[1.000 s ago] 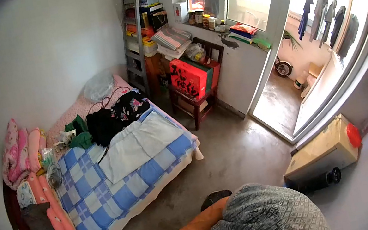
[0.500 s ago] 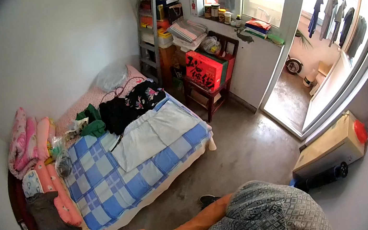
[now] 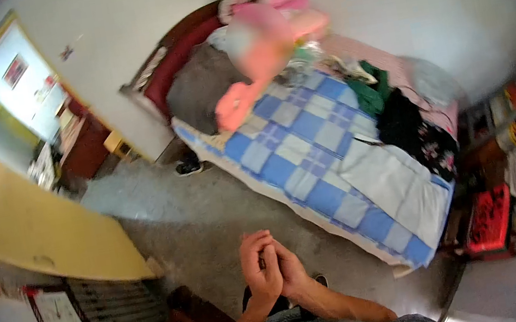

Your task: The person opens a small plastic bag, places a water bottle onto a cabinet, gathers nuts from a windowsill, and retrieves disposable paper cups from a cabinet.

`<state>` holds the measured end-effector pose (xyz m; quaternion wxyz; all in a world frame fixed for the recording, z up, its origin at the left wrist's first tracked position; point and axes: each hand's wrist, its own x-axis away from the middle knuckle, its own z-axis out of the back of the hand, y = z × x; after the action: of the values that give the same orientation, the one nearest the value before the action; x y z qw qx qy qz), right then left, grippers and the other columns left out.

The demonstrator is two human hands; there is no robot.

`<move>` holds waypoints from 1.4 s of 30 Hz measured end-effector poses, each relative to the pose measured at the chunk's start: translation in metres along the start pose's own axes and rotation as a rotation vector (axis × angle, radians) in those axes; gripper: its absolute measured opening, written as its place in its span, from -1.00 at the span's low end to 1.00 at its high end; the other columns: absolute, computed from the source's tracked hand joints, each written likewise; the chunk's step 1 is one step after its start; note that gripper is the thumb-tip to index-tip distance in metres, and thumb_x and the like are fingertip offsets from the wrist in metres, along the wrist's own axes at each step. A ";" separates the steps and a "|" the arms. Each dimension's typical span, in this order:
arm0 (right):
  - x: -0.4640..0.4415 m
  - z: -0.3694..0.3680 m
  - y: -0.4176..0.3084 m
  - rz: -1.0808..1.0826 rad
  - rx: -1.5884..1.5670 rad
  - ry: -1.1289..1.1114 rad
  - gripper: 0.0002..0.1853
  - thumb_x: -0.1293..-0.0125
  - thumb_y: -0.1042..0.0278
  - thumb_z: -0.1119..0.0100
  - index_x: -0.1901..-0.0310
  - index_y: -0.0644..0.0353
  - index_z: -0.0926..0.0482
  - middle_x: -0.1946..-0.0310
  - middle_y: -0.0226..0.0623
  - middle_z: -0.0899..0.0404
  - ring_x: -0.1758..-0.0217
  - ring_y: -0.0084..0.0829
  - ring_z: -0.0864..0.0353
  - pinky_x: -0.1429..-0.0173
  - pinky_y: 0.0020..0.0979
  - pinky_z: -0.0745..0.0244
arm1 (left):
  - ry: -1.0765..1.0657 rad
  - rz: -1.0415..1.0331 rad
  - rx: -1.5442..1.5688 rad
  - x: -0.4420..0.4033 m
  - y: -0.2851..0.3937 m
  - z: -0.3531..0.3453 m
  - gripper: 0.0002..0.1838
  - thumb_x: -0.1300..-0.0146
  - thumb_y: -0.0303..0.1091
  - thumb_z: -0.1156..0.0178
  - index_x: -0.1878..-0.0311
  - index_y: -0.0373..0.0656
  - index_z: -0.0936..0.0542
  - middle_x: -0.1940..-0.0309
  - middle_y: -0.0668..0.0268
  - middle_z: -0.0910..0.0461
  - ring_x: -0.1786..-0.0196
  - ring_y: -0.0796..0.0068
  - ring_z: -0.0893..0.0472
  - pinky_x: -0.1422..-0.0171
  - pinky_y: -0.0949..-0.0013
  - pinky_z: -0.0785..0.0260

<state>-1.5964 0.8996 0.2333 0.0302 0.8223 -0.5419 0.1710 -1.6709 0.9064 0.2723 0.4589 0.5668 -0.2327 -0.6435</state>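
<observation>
1. The view has turned: half a second ago the bed (image 3: 301,154) filled the left of the frame, and now it lies from the upper centre to the right, with the yellow door (image 3: 42,217) at the left.
2. The hands have changed also. Half a second ago they made an open cup, with dark pieces showing; now, at the lower centre, the left hand (image 3: 261,271) and the right hand (image 3: 292,270) are folded against each other.
3. I judge that this closer fold keeps the handful enclosed, and that neither hand is free for another thing.
4. The grip is nearly closed, with only a narrow gap near the thumbs. In this gap a bit of the dark pieces (image 3: 261,260) can be seen; how many they are, and what they are, I cannot tell.
5. The pieces thus lie inside the joined palms, nearer to the left side of the fold. The hands are above the grey floor (image 3: 196,239), apart from the bed.
</observation>
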 end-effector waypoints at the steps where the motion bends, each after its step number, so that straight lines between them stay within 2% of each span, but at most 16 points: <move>1: -0.014 0.004 0.011 -0.048 0.020 -0.007 -0.64 -0.64 0.15 0.08 -0.26 0.16 -0.48 -0.20 -0.26 -0.54 -0.20 -0.34 -0.56 -0.33 -0.28 -0.50 | 0.045 0.012 -0.024 -0.006 -0.008 0.010 -0.84 -0.49 -0.46 -0.11 -0.03 -0.23 -0.62 -0.09 0.13 -0.64 -0.12 0.21 -0.61 -0.51 0.04 -0.24; 4: -0.030 0.024 0.010 -0.126 0.179 0.002 -0.60 -0.67 0.15 0.16 -0.34 0.19 -0.40 -0.25 -0.20 -0.50 -0.28 -0.33 -0.52 -0.37 -0.29 -0.47 | 0.109 0.087 -0.096 -0.016 -0.009 0.004 -0.87 -0.45 -0.46 -0.16 0.04 -0.21 -0.64 -0.05 0.12 -0.66 -0.14 0.12 -0.61 -0.56 -0.12 -0.14; 7: -0.075 0.004 0.027 -0.214 0.031 0.029 -0.57 -0.68 0.10 0.17 -0.35 0.21 -0.39 -0.25 -0.21 -0.50 -0.32 -0.32 -0.50 -0.41 -0.28 -0.46 | 0.122 0.079 -0.154 -0.046 -0.040 0.031 -0.88 -0.41 -0.40 -0.19 0.11 -0.19 -0.66 0.00 0.15 -0.69 -0.12 0.09 -0.63 -0.55 -0.34 -0.04; 10: -0.112 -0.026 0.041 -0.158 0.414 -0.061 -0.57 -0.67 0.06 0.17 -0.30 0.21 -0.42 -0.23 -0.23 -0.52 -0.29 -0.32 -0.53 -0.41 -0.28 -0.46 | 0.158 0.060 -0.221 -0.078 -0.078 0.068 -0.89 -0.39 -0.39 -0.21 0.16 -0.19 -0.67 0.06 0.18 -0.71 -0.09 0.08 -0.64 -0.55 -0.35 -0.02; 11: -0.129 -0.041 0.048 -0.204 0.337 -0.009 -0.58 -0.65 0.07 0.12 -0.27 0.21 -0.44 -0.20 -0.23 -0.54 -0.26 -0.33 -0.55 -0.39 -0.28 -0.47 | 0.172 0.061 -0.219 -0.091 -0.093 0.085 -0.89 -0.39 -0.39 -0.21 0.16 -0.19 -0.67 0.06 0.18 -0.71 -0.09 0.08 -0.64 -0.55 -0.35 -0.02; 15: -0.202 -0.101 0.096 -0.268 0.324 0.120 -0.61 -0.61 0.07 0.04 -0.21 0.19 -0.50 -0.12 -0.24 -0.59 -0.19 -0.31 -0.58 -0.34 -0.23 -0.50 | 0.154 0.088 -0.241 -0.138 -0.144 0.140 -0.87 -0.40 -0.36 -0.19 0.23 -0.17 -0.67 0.12 0.21 -0.71 0.03 0.13 -0.65 -0.58 -0.29 -0.01; 18: -0.263 -0.120 0.137 -0.394 0.180 0.232 -0.64 -0.59 0.08 0.00 -0.15 0.15 -0.57 -0.07 -0.27 -0.63 -0.15 -0.29 -0.59 -0.32 -0.22 -0.52 | 0.266 0.022 -0.338 -0.172 -0.183 0.191 -0.86 -0.42 -0.37 -0.14 0.11 -0.19 -0.63 0.15 0.20 -0.70 0.12 0.15 -0.64 -0.62 -0.30 0.03; 23: -0.343 -0.147 0.194 -0.421 0.188 0.030 -0.63 -0.56 0.07 -0.04 -0.16 0.15 -0.57 -0.06 -0.28 -0.65 -0.08 -0.32 -0.62 -0.27 -0.24 -0.54 | 0.370 0.089 -0.312 -0.218 -0.222 0.251 -0.79 -0.48 -0.37 -0.10 -0.05 -0.25 -0.57 0.06 0.21 -0.68 0.01 0.24 -0.64 -0.65 -0.13 -0.03; 28: -0.437 -0.147 0.243 -0.493 0.250 0.023 -0.63 -0.57 0.06 -0.04 -0.16 0.14 -0.57 -0.05 -0.32 -0.65 -0.06 -0.37 -0.61 -0.23 -0.27 -0.56 | 0.347 0.157 -0.289 -0.251 -0.294 0.304 -0.77 -0.50 -0.38 -0.10 -0.10 -0.30 -0.54 -0.02 0.19 -0.65 -0.17 0.26 -0.59 -0.65 0.00 -0.08; 32: -0.518 -0.162 0.293 -0.583 0.210 -0.154 -0.60 -0.56 0.04 -0.09 -0.24 0.11 -0.51 -0.16 -0.37 -0.55 -0.16 -0.49 -0.54 -0.23 -0.37 -0.53 | 0.413 0.211 -0.320 -0.314 -0.341 0.352 -0.75 -0.51 -0.42 -0.06 -0.14 -0.31 -0.52 -0.08 0.11 -0.61 -0.20 0.22 -0.56 -0.49 0.11 -0.27; 33: -0.529 -0.162 0.328 -0.061 0.687 -0.218 -0.60 -0.53 0.03 -0.13 -0.22 0.10 -0.53 -0.16 -0.37 -0.56 -0.15 -0.44 -0.55 -0.25 -0.31 -0.53 | 0.413 0.224 -0.305 -0.334 -0.344 0.369 -0.75 -0.50 -0.43 -0.05 -0.15 -0.30 -0.52 -0.09 0.11 -0.59 -0.17 0.22 -0.56 -0.44 0.14 -0.30; 35: -0.567 -0.209 0.350 -0.121 0.721 -0.263 -0.63 -0.53 0.04 -0.13 -0.21 0.05 -0.54 -0.14 -0.38 -0.57 -0.14 -0.43 -0.55 -0.26 -0.30 -0.53 | 0.565 0.220 -0.447 -0.368 -0.357 0.405 -0.78 -0.49 -0.43 -0.05 -0.09 -0.29 -0.54 -0.08 0.10 -0.56 -0.09 0.20 -0.57 -0.31 0.21 -0.36; 36: -0.596 -0.239 0.325 -0.724 0.367 -0.140 -0.66 -0.56 0.06 -0.09 -0.22 0.02 -0.52 -0.12 -0.39 -0.56 -0.15 -0.47 -0.55 -0.24 -0.35 -0.53 | 0.565 0.295 -0.456 -0.373 -0.376 0.426 -0.79 -0.49 -0.42 -0.07 -0.06 -0.29 -0.56 -0.08 0.07 -0.58 -0.11 0.17 -0.59 -0.36 0.15 -0.34; 37: -0.622 -0.220 0.345 -0.694 0.538 -0.275 -0.66 -0.57 0.08 -0.07 -0.22 0.04 -0.52 -0.13 -0.38 -0.55 -0.16 -0.46 -0.55 -0.25 -0.35 -0.53 | 0.568 0.374 -0.456 -0.378 -0.390 0.451 -0.79 -0.48 -0.40 -0.08 -0.04 -0.29 -0.58 -0.08 0.05 -0.60 -0.13 0.13 -0.60 -0.41 0.10 -0.32; 39: -0.666 -0.216 0.374 -0.706 0.697 -0.468 -0.67 -0.59 0.10 -0.04 -0.22 0.05 -0.52 -0.14 -0.37 -0.55 -0.18 -0.46 -0.55 -0.26 -0.36 -0.53 | 0.599 0.139 -0.691 -0.421 -0.401 0.477 -0.80 -0.48 -0.41 -0.07 0.00 -0.27 -0.62 -0.08 0.06 -0.67 -0.21 0.09 -0.62 -0.52 -0.06 -0.23; 42: -0.704 -0.272 0.390 -0.921 0.405 -0.360 -0.64 -0.60 0.14 -0.01 -0.30 0.09 -0.45 -0.26 -0.29 -0.48 -0.30 -0.40 -0.49 -0.34 -0.31 -0.49 | 0.668 0.197 -0.638 -0.450 -0.422 0.523 -0.80 -0.48 -0.43 -0.07 0.00 -0.24 -0.64 -0.07 0.12 -0.72 -0.26 0.09 -0.62 -0.59 -0.18 -0.11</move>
<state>-2.2648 1.4239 0.2151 -0.1506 0.9807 -0.0778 0.0976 -2.3303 1.3744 0.2892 0.7188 0.5487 0.0843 -0.4184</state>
